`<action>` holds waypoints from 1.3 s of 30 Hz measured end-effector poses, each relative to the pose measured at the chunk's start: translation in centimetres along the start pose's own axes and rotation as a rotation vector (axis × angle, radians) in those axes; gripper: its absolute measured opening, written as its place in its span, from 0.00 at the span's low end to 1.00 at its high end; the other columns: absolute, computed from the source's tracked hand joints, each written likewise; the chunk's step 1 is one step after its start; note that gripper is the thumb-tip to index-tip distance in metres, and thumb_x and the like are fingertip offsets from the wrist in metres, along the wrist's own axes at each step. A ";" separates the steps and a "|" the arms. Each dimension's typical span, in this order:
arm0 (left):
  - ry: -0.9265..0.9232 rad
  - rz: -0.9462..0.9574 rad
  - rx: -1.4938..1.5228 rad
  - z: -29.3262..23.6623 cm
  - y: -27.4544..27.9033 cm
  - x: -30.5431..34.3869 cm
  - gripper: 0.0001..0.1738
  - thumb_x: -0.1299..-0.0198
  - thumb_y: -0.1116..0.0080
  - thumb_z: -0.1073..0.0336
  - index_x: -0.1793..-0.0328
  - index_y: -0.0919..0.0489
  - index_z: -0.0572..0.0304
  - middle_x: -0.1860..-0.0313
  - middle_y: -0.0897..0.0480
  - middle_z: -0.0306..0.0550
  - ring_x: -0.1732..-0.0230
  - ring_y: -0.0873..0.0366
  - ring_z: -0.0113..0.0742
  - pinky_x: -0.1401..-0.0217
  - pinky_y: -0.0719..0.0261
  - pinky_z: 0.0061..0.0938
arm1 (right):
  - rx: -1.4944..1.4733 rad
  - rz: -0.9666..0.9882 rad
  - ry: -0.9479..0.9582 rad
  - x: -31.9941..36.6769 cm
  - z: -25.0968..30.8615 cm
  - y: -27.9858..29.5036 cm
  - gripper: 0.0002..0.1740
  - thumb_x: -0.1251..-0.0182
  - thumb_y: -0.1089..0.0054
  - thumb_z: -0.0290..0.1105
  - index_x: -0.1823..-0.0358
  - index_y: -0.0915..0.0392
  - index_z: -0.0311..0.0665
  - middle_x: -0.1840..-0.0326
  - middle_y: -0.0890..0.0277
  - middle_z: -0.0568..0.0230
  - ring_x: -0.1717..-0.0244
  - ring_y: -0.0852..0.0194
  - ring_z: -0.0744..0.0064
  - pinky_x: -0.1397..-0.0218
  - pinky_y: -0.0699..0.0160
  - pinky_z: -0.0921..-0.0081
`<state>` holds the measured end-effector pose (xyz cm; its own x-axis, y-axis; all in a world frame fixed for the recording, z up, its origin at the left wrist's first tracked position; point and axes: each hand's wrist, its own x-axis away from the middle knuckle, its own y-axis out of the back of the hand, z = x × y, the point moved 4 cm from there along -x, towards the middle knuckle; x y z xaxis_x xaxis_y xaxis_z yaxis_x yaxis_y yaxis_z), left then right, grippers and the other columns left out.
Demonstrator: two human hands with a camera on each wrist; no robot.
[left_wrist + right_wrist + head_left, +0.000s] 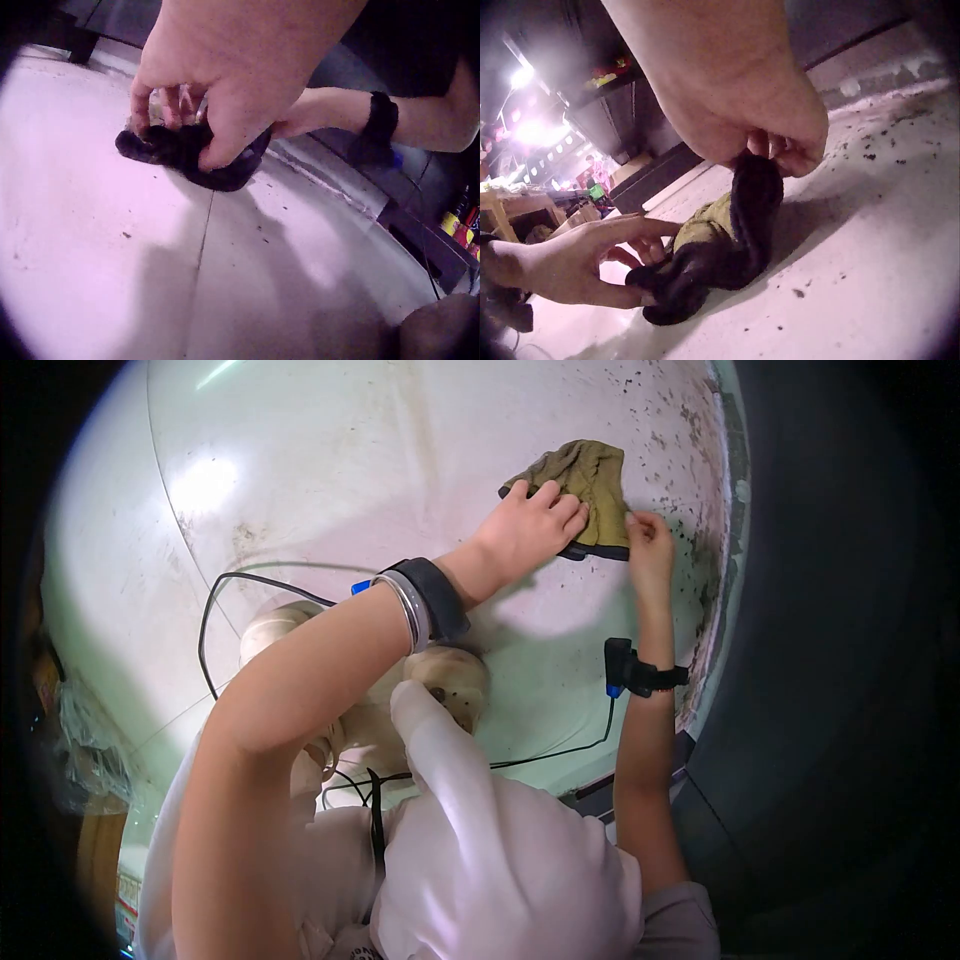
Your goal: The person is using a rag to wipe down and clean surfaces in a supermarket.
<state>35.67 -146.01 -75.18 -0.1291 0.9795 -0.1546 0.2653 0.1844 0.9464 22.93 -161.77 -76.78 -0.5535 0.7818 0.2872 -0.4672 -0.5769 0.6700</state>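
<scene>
An olive-green piece of cloth with black edging (pixel 590 470) lies wrinkled on the pale floor. My left hand (pixel 532 528) grips its near left side, and in the left wrist view the thumb and fingers of this left hand (pixel 232 82) pinch the black edge (pixel 225 178). At the cloth's right corner, my right hand (pixel 651 550) pinches the edge between thumb and curled fingers. In the right wrist view the black trim (pixel 757 202) stands raised under the right hand (pixel 750 112), and the olive fabric (pixel 712 219) bunches between both hands.
Dark crumbs (pixel 870 156) are scattered over the floor on the right, along a worn ledge (pixel 735 490). Black cables (pixel 205 620) run from the wrist cameras past my knees. A clear plastic bag (pixel 88 745) sits at far left.
</scene>
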 end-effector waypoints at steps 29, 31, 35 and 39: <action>-0.219 0.360 0.053 -8.2 -5.0 -2.8 0.30 0.41 0.54 0.59 0.34 0.35 0.69 0.32 0.36 0.59 0.29 0.44 0.57 0.33 0.41 0.52 | 0.608 -0.196 -0.038 6.4 -5.2 -1.8 0.33 0.27 0.68 0.51 0.25 0.58 0.49 0.26 0.70 0.31 0.25 0.74 0.34 0.27 0.68 0.44; -0.268 0.437 0.091 -11.6 -6.1 -1.9 0.35 0.40 0.55 0.53 0.30 0.40 0.68 0.30 0.39 0.57 0.27 0.50 0.57 0.30 0.49 0.56 | 0.610 -0.199 -0.099 8.9 -7.3 -0.6 0.34 0.27 0.71 0.53 0.25 0.59 0.50 0.26 0.72 0.32 0.25 0.76 0.34 0.27 0.69 0.45; -0.234 0.450 0.057 -15.4 -7.2 0.0 0.38 0.40 0.56 0.48 0.28 0.43 0.66 0.27 0.42 0.52 0.25 0.55 0.56 0.28 0.57 0.58 | 0.667 -0.181 -0.358 11.5 -10.1 0.2 0.37 0.29 0.75 0.60 0.25 0.62 0.51 0.25 0.76 0.34 0.24 0.79 0.37 0.27 0.72 0.43; -0.208 0.334 0.001 -15.2 -8.5 -1.4 0.41 0.43 0.55 0.44 0.28 0.42 0.62 0.27 0.42 0.51 0.25 0.56 0.56 0.28 0.57 0.57 | 0.675 -0.254 -0.308 9.4 -11.1 0.7 0.38 0.30 0.75 0.61 0.25 0.64 0.50 0.24 0.76 0.37 0.24 0.77 0.39 0.28 0.72 0.42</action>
<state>19.06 -150.18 -78.70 0.1610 0.9811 0.1075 0.2610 -0.1473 0.9540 9.74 -157.45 -81.19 -0.2237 0.9579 0.1797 0.0209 -0.1797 0.9835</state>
